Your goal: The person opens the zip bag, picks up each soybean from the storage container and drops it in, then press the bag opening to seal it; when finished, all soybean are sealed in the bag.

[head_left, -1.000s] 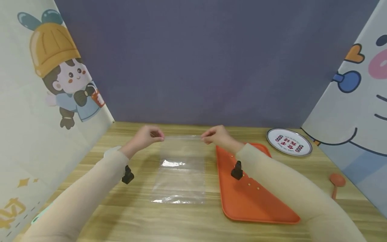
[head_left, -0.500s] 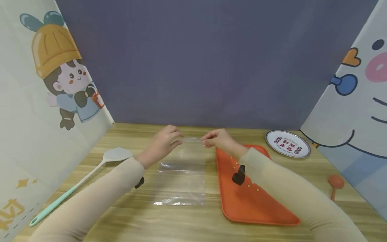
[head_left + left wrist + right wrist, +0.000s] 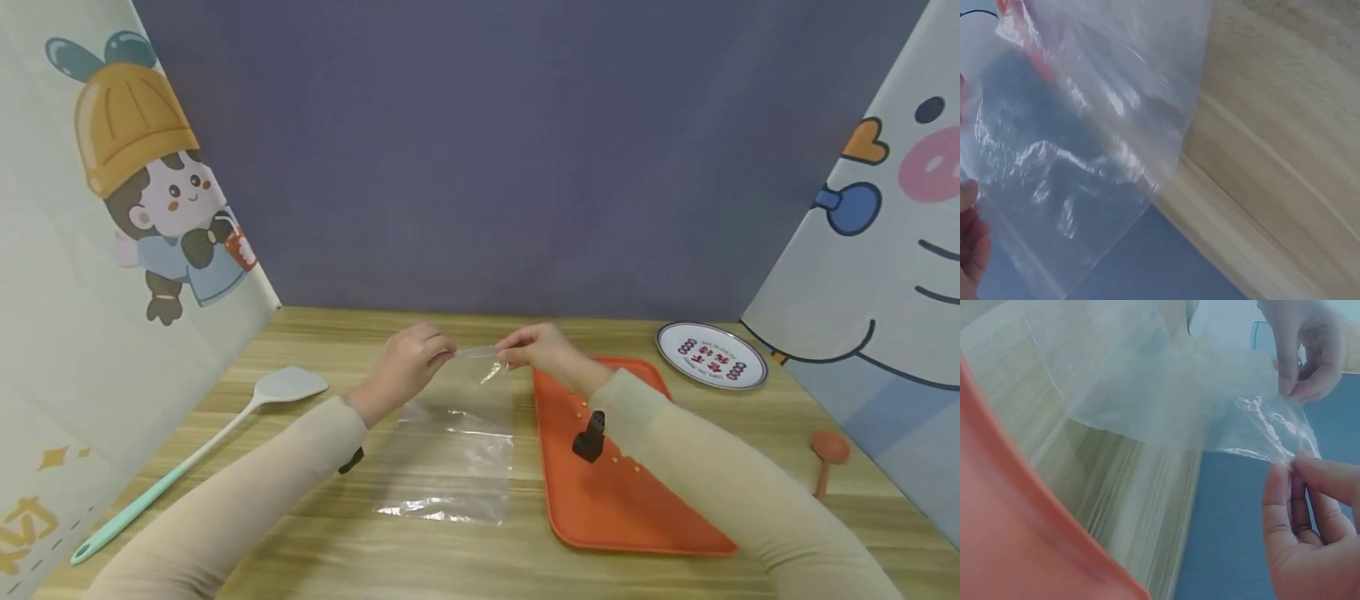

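A clear plastic bag point(image 3: 457, 458) hangs between my two hands, its lower end close over the wooden table. My left hand point(image 3: 408, 367) pinches the bag's top edge between thumb and fingers. Level with it, my right hand point(image 3: 543, 354) pinches the top right corner. The right wrist view shows both grips: the right hand point(image 3: 1313, 525) with thumb on fingertips at the corner, the left hand point(image 3: 1313, 353) a short way along the edge. In the left wrist view the bag point(image 3: 1085, 156) is spread and wrinkled, with only fingertips point(image 3: 967, 194) showing at the left.
An orange tray point(image 3: 630, 517) with several small yellow bits lies right of the bag, partly under my right forearm. Behind it is a printed oval plate point(image 3: 711, 357), and far right a red spoon point(image 3: 830, 450). A white spatula point(image 3: 288, 384) with a green handle lies left.
My left hand has moved from the bag's top left corner rightward along its top edge, closer to the right hand. The top edge now bows, and the spatula shows beside the left arm.
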`<state>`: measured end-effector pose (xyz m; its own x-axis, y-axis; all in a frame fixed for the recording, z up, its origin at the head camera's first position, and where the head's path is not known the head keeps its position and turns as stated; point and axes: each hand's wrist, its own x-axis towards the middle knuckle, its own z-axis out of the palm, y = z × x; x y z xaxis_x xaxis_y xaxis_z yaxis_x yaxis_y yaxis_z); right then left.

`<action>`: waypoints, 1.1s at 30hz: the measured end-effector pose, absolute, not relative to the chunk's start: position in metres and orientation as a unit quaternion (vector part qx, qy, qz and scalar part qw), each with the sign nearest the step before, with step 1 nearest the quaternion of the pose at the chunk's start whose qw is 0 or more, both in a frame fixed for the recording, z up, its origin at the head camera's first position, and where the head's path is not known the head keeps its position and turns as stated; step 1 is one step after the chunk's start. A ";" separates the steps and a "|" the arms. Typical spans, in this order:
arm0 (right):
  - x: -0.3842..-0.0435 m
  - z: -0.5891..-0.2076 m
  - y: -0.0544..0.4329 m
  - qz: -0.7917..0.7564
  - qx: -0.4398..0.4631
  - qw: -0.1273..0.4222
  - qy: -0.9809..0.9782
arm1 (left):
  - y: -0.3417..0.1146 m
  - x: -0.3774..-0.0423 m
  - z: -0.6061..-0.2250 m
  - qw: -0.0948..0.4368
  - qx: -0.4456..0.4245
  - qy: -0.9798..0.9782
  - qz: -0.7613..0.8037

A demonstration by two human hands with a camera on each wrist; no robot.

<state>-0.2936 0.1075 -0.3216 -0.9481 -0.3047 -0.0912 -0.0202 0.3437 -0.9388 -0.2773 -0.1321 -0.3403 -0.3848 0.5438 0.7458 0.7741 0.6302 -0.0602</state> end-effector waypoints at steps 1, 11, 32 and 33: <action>-0.294 -0.322 0.107 -0.567 -0.099 0.126 0.808 | -0.132 -0.278 -0.341 0.382 -0.403 -0.818 -0.148; -0.304 -0.319 0.084 -0.539 -0.142 0.131 0.820 | -0.129 -0.278 -0.348 0.405 -0.414 -0.806 -0.126; -0.314 -0.311 0.066 -0.433 -0.195 0.131 0.871 | -0.121 -0.277 -0.353 0.385 -0.410 -0.817 -0.128; -0.314 -0.311 0.066 -0.433 -0.195 0.128 0.871 | -0.121 -0.277 -0.353 0.387 -0.412 -0.815 -0.125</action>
